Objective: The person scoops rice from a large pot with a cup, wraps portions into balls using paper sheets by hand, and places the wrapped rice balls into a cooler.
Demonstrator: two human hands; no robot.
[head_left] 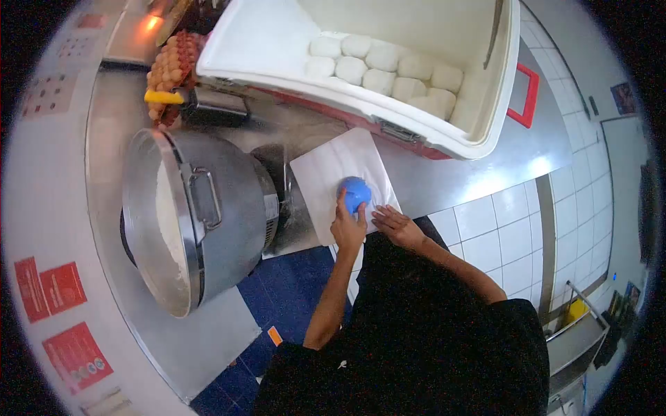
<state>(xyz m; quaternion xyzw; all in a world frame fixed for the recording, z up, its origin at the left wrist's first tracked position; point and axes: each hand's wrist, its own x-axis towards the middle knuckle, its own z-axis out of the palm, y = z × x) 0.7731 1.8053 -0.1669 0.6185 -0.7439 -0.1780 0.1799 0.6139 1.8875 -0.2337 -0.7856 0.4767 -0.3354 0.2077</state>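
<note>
A rounded blue object (354, 192) sits on a white sheet (325, 168) at the front edge of the steel counter; its exact kind is unclear. My left hand (349, 227) grips it from the near side, thumb and fingers around its lower edge. Just to the right, my right hand (400, 227) lies flat on the sheet's near corner, fingers stretched out and holding nothing. Beyond the sheet stands a white-lined cooler box (270, 69), its floor lined with several white dough-like balls (379, 81).
A large metal pot (232, 201) with white powder inside stands to the left. Behind it are stacked trays of eggs (170, 66) and a dark metal container (218, 107). A red handle (531, 97) juts from the cooler's right side. Blue tiles (298, 284) cover the floor.
</note>
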